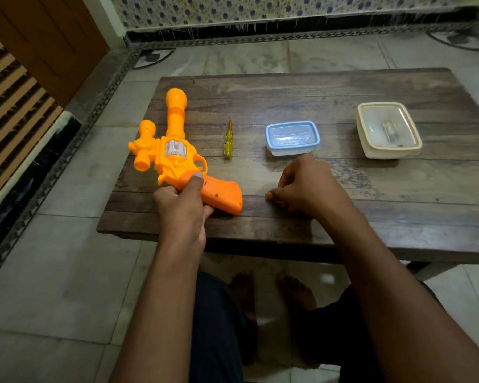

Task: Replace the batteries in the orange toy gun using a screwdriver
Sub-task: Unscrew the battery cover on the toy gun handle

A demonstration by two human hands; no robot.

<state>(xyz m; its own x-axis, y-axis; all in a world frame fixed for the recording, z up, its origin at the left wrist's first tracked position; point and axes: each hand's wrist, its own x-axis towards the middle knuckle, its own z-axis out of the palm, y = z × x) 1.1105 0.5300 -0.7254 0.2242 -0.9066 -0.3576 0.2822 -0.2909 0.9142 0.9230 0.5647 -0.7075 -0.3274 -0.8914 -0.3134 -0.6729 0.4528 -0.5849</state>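
Left hand: the left hand [184, 210] is wrapped around the orange toy gun [177, 156] where the body meets the grip, thumb laid up over the top near the trigger guard, the other fingers curled underneath.
Right hand: the right hand [306, 186] rests on the wooden table [343, 87] near the front edge, fingers curled in and knuckles up; whether something small sits under the fingertips cannot be told. It is apart from the gun and from the left hand.
Toy gun: lies flat on the left part of the table, barrel pointing to the far side, darker orange grip angled toward the near right; a short scope-like piece sticks out on its left side and a clear window shows in the middle of the body.
Screwdriver: a yellow see-through screwdriver [228, 139] lies on the table just right of the gun, tip to the far side, touched by neither hand.
Blue-lidded box: a small clear plastic container with a blue lid [292, 137] stands just beyond the right hand, lid on.
Cream box: a larger cream container with a clear lid [388, 129] stands further right, well apart from the hands; something pale and cylindrical shows dimly inside.
Floor: grey tiled floor [53, 272] surrounds the low table, and the person's bare feet [274, 294] show below its near edge.
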